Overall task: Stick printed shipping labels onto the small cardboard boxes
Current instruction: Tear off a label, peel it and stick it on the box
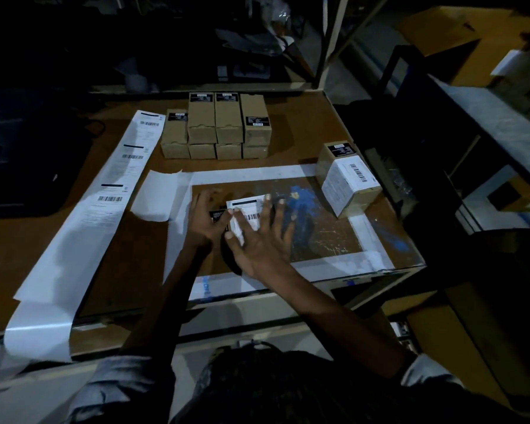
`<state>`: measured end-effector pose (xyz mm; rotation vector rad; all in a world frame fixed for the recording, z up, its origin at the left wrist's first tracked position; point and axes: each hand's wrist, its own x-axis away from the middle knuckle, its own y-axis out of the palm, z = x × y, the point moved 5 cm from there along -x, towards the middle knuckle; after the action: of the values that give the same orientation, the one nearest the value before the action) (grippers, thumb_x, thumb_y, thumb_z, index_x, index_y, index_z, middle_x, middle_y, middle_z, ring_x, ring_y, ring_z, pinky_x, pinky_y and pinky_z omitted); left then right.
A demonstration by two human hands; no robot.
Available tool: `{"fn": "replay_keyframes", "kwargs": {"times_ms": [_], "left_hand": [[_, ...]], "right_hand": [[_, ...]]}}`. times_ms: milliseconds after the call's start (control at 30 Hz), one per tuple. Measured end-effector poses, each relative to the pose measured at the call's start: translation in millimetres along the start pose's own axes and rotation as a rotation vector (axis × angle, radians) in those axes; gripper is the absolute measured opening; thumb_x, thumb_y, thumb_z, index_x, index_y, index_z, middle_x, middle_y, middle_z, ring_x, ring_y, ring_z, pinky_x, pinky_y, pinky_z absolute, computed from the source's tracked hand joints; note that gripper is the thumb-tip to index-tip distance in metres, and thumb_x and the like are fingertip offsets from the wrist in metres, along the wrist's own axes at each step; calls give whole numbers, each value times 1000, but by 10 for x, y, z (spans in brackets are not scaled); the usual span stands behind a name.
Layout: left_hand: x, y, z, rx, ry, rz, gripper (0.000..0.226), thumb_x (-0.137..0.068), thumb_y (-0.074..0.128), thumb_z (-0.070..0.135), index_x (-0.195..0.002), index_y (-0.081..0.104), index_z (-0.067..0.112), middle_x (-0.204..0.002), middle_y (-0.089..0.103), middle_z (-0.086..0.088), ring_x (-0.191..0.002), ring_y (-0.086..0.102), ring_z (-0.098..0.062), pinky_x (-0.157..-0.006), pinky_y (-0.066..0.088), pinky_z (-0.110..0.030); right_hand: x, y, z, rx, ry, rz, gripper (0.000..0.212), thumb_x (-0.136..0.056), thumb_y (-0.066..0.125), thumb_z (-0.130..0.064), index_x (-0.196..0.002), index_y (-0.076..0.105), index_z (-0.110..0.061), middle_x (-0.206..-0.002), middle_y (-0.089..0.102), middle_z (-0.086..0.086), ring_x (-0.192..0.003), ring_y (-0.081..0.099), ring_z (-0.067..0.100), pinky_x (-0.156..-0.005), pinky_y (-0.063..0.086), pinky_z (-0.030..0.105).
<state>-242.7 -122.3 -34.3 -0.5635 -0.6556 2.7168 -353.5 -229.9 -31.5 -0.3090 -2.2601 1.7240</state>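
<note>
while the tabletop [288,123] carries a box stack [216,127] at the back, the worked box [219,216] sits mid-mat under both hands. left hand [207,215] grips it; right hand [259,237], fingers straight, presses the label [245,209]. best to smooth from centre outward, avoiding creases.

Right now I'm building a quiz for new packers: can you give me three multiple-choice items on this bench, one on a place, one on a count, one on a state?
1. Where does the finished box stand?
A. right edge
B. on the strip
C. in the stack

2. How many barcodes show on the label strip?
A. one
B. three
C. six

3. The right hand is:
A. fisted
B. flat on the label
C. idle

Key: 1 A, it sits alone by the table's right edge. 2 B, three printed blocks are visible. 3 B, spread fingers press it.
</note>
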Motion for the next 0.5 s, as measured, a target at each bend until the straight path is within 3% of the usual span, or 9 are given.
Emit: {"fn": "replay_keyframes", "kwargs": {"times_ms": [100,167,267,367,500], "left_hand": [[9,44,-55,21,-40,-7,40,-86,67,34,-122,51,32,-128,55,-3,-118,56,-24,-96,52,-39],[-8,49,-89,4,-40,-15,36,-87,67,35,-118,48,44,-128,55,2,-118,55,-23,-96,52,-49],[-26,31,-112,-4,18,-33,29,-89,63,33,-115,53,41,-119,55,12,-118,54,-22,-96,49,-53],[26,-5,-148,64,25,-65,28,-91,63,30,-118,55,31,-123,54,3,-121,51,-21,-102,46,-48],[35,11,-231,147,-55,-119,37,-90,69,24,-120,50,35,-128,48,1,-124,49,-21,-103,48,-47]], "right_hand": [[-101,-97,354,32,133,-6,68,-91,2,-78,-154,-1,-53,-158,-39,9,-141,-43,38,-112,-22,65],[-136,-136,434,37,190,5,70,-91,1,-77,-155,-1,-51,-157,-40,10,-139,-44,39,-111,-23,66],[-37,-56,70,-4,106,-3,69,-93,4,-74,-157,0,-47,-157,-42,9,-140,-45,36,-113,-21,65],[94,32,-143,-57,36,-21,64,-97,9,-70,-157,-1,-48,-159,-39,6,-142,-42,33,-115,-18,65],[148,-15,162,30,176,-13,63,-94,5,-73,-153,-9,-54,-156,-43,8,-139,-45,36,-102,-36,56]]}}
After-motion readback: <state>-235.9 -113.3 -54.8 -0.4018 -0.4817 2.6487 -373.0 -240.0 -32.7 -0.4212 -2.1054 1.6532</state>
